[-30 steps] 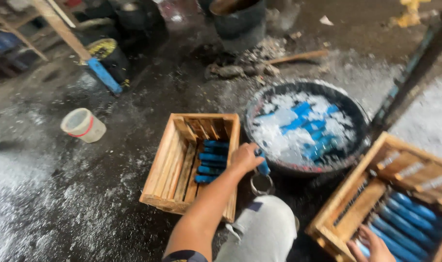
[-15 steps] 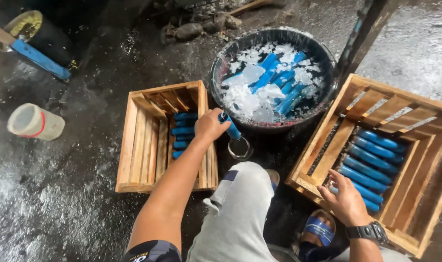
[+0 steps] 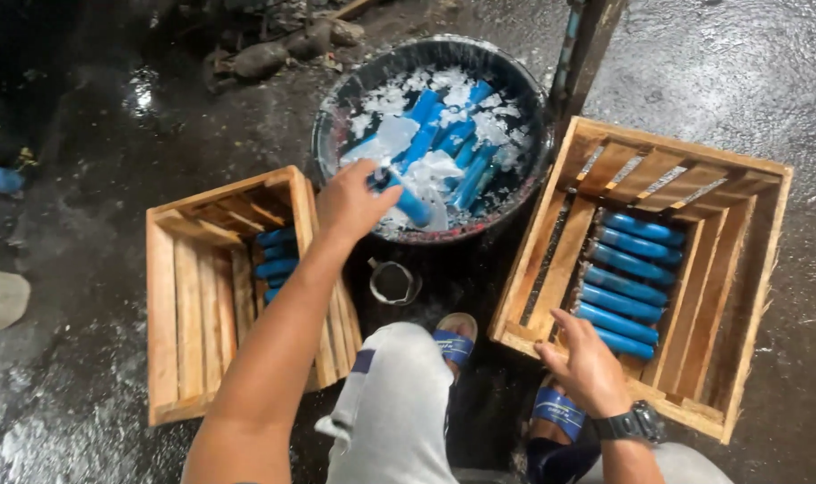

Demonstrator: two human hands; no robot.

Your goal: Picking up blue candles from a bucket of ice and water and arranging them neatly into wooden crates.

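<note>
The blue tube is being held over the near rim of the round black basin, which is holding more blue tubes among white ice chunks. The left hand is closing its fingers fully round the tube's near end, the arm reaching forward between the basin and the left wooden crate, where a short stack of blue tubes is lying against the right-hand wall. To handle it well, a firm wrap near the middle is probably the safer hold (the tube looks wet and slippery), and keeping it level should be helping it lie flush with the others. The right hand is resting low on the near edge of the right wooden crate, fingers spread loosely and gripping nothing, just beside a neat row of blue tubes. A small metal cup is standing on the wet floor between the crates, near the sandalled foot.
</note>
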